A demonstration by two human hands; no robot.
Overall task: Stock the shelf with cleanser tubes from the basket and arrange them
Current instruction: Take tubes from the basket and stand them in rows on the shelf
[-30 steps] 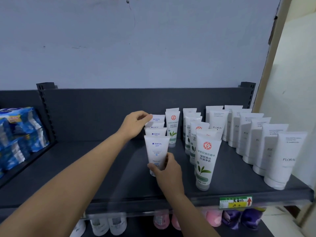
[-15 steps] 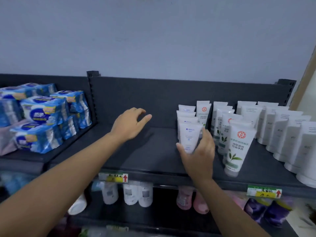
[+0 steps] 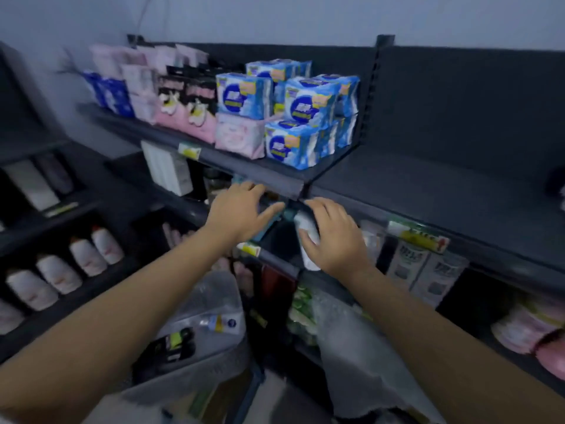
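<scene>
Both hands have dropped away leftward: right hand [image 3: 334, 240] seemingly grips a white plastic tube [image 3: 306, 237], left hand [image 3: 237, 214] spreads empty; grey basket [image 3: 195, 374] below them likely next.

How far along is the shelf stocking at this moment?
Done: cannot be judged here; the stocked tube rows seen a second ago are out of view. In hand: the right hand grips what looks like a white tube, blurred; the left hand is open. Left: the basket below holds more items, so stocking likely continues.
</scene>
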